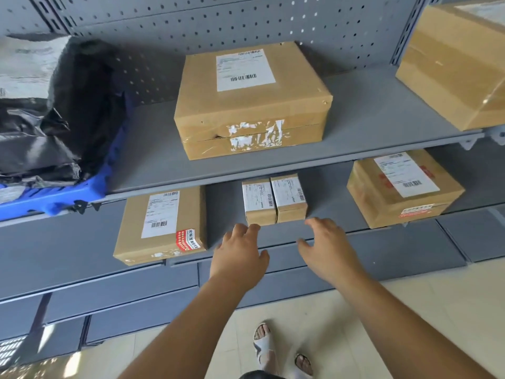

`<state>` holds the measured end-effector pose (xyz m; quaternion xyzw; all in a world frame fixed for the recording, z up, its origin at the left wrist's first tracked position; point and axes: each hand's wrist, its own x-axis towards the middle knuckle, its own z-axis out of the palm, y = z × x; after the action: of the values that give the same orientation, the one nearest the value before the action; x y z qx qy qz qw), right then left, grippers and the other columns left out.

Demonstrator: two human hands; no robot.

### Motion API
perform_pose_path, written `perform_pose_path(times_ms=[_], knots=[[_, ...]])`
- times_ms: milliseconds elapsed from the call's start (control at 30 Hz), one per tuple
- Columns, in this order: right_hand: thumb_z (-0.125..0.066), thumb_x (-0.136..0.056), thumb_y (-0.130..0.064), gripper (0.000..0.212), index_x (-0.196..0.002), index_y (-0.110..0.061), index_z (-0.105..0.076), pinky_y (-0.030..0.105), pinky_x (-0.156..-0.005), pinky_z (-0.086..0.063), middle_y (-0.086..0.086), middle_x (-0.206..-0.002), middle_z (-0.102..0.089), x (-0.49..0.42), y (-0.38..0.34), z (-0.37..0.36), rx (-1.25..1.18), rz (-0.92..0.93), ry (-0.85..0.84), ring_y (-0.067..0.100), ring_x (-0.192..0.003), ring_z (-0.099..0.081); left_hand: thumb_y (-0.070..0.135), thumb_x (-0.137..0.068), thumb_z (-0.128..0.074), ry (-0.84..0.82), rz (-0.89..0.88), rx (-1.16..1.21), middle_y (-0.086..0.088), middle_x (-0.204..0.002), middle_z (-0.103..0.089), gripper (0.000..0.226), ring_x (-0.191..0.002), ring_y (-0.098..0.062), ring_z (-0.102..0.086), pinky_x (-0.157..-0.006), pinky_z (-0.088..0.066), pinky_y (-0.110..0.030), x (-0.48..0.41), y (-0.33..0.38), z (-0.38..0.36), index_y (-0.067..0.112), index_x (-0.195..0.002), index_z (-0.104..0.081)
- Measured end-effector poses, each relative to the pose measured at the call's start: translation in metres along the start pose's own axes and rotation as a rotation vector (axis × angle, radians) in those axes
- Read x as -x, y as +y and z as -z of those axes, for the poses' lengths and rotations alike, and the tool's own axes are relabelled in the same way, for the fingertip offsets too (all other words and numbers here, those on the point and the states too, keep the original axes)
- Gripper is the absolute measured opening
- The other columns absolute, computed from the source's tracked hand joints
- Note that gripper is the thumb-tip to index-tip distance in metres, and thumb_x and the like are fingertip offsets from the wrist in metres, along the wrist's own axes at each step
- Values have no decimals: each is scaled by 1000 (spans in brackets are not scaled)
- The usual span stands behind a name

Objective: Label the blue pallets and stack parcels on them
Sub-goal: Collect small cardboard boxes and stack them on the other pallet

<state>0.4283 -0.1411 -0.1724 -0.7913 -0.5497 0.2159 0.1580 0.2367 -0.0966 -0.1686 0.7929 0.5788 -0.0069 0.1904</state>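
Two small parcels are sitting side by side, touching each other, on the lower shelf in the head view. You are holding your left hand just in front of the left one, with the fingers relaxed and a little spread, gripping nothing. Its fingertips are lying at the bottom front edge of that parcel, and it is not possible to tell if they are touching it. Your right hand is hovering just beside the front corner of the right one, also spread, with the thumb out to the side, holding nothing.

The blue pallet is resting at the left end of the upper shelf, and black bags are lying piled in it. A big parcel is standing in the middle of the same shelf, well apart from another brown box at the right edge.

On the lower shelf, a flat parcel with a red sticker is lying to the left of your hands, and one more labelled parcel is lying to the right.
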Motion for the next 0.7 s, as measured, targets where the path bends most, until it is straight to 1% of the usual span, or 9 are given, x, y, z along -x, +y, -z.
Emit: perform_pose_path(times_ms=[67, 133, 267, 400, 467, 567, 633, 700], knots=[[-61, -94, -33, 40, -127, -12, -57, 43, -87, -52, 13, -117, -61, -18, -2, -3, 55, 6, 2, 35, -108, -56, 48, -99, -52, -7, 6, 1, -1, -148, -44, 54, -132, -28, -47, -101, -46, -45, -19, -3, -8, 30, -148, -38], [-60, -94, -36, 41, -128, -13, -56, 45, -88, -53, 12, -115, -60, -36, -5, -8, 91, -10, 5, 34, -106, -56, 51, -99, -51, -16, 11, 2, -2, -149, -44, 54, -132, -29, -47, -101, -46, -46, -41, -5, -14, 29, -147, -38], [-58, -95, -40, 46, -134, -17, -54, 43, -91, -52, 12, -122, -58, -67, -7, -22, 122, -35, 7, 35, -110, -54, 56, -98, -50, -15, 16, -19, -3, -152, -41, 60, -135, -31, -45, -105, -45, -48, -78, -7, -26, 30, -150, -36], [-56, -96, -45, 48, -133, -14, -53, 44, -91, -52, 13, -129, -56, -94, -3, -36, 164, -47, -2, 37, -114, -53, 59, -97, -50, -3, 61, 2, -3, -153, -35, 65, -134, -32, -41, -103, -44, -48, -105, -6, -43, 28, -151, -34], [-57, -96, -45, 48, -132, -14, -52, 44, -90, -49, 14, -129, -54, -108, -3, -41, 167, -56, -7, 38, -115, -51, 58, -96, -52, 11, 95, 43, -5, -155, -30, 65, -135, -34, -38, -102, -45, -50, -117, -4, -50, 27, -150, -33], [-56, -96, -42, 46, -133, -16, -50, 44, -88, -48, 14, -129, -52, -127, -4, -47, 206, -49, -7, 38, -114, -51, 58, -96, -53, 23, 158, 82, -6, -163, -16, 69, -143, -36, -29, -106, -42, -53, -134, -2, -60, 29, -153, -28], [-55, -96, -43, 48, -136, -17, -49, 44, -90, -47, 13, -132, -50, -136, -2, -51, 201, -47, -12, 38, -116, -49, 60, -95, -51, 21, 178, 94, -3, -167, -7, 73, -147, -35, -22, -108, -40, -53, -142, -1, -67, 33, -156, -21], [-57, -95, -44, 52, -139, -18, -48, 44, -94, -45, 13, -138, -47, -145, -2, -56, 177, -54, -19, 38, -121, -47, 63, -95, -50, 20, 187, 110, -2, -168, -2, 75, -148, -35, -20, -108, -40, -53, -148, -1, -74, 36, -158, -18]])
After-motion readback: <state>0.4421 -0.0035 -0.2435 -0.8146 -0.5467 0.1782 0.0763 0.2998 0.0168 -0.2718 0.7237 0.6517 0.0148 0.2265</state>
